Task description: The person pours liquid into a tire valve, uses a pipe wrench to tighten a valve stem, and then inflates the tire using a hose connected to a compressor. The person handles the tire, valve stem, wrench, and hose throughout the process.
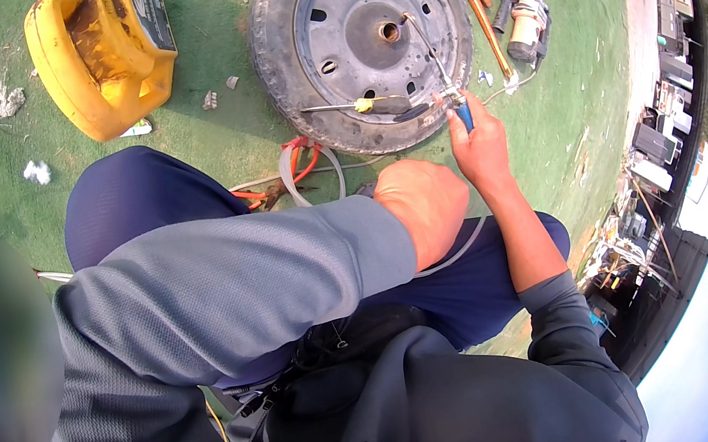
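My right hand is wrapped around the blue handle of a gas torch. Its thin metal tube reaches over the wheel, and the bent tip is beside a short copper-coloured pipe at the hub. To the left, my left hand is closed over my knees, back of the hand up; its fingers and anything in them are hidden. A pale hose runs beneath that hand. Across the wheel's near side lies a screwdriver with a yellow and black handle.
Right of the wheel lie an orange pipe wrench and a corded drill. A yellow plastic container stands far left. Orange-handled pliers and looped hose are between the wheel and my knees. Litter dots the green turf.
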`<move>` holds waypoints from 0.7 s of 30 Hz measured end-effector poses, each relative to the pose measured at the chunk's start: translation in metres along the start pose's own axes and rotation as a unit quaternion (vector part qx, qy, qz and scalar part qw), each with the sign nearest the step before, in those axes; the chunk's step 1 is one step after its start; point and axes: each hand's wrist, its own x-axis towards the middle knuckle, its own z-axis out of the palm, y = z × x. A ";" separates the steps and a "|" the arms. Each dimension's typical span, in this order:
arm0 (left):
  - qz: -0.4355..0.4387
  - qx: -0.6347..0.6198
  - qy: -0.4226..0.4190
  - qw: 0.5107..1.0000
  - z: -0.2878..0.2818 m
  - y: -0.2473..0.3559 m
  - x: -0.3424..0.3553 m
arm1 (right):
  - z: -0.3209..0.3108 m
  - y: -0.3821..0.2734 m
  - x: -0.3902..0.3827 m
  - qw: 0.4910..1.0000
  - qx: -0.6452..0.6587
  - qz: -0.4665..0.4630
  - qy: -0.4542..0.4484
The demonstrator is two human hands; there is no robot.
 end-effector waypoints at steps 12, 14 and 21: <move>0.006 0.003 0.000 1.000 0.001 0.000 -0.001 | 0.001 0.001 0.001 1.000 0.006 0.004 0.000; 0.006 0.001 0.002 1.000 0.003 0.000 0.000 | 0.002 -0.002 0.002 1.000 0.013 -0.001 0.004; 0.003 0.012 0.013 1.000 0.006 0.001 0.000 | 0.005 0.005 0.003 1.000 0.012 0.000 0.004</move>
